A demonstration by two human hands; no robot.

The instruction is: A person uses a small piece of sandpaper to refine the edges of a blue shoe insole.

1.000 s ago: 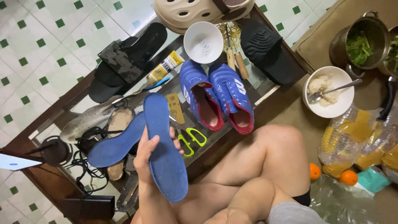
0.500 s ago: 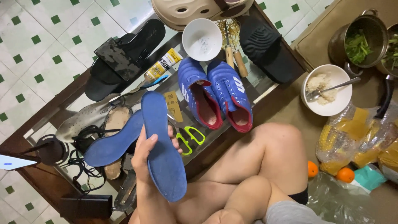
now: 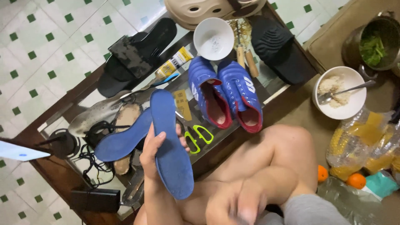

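My left hand [image 3: 152, 155] grips two blue insoles together over the glass table. One insole [image 3: 174, 166] points toward me, and the other insole [image 3: 121, 142] fans out to the left. My thumb lies on the front of the near insole and my fingers wrap behind it. A pair of blue shoes with red lining [image 3: 225, 98] stands just beyond, with green-handled scissors [image 3: 199, 136] right of my fingers. My right hand [image 3: 243, 206] is blurred at the bottom edge over my bare leg, and its grip is unclear.
On the table are black slippers [image 3: 137, 54] [image 3: 277, 48], a white bowl [image 3: 213, 37], a yellow tube [image 3: 173, 64], worn soles [image 3: 125, 121] and cables [image 3: 89, 154]. Right, on the floor, are a bowl with a spoon [image 3: 339, 92], a pot of greens [image 3: 373, 43], plastic bags [image 3: 366, 141] and oranges [image 3: 355, 180].
My left hand keeps the two insoles in nearly the same place. My blurred right hand has come into view at the bottom edge.
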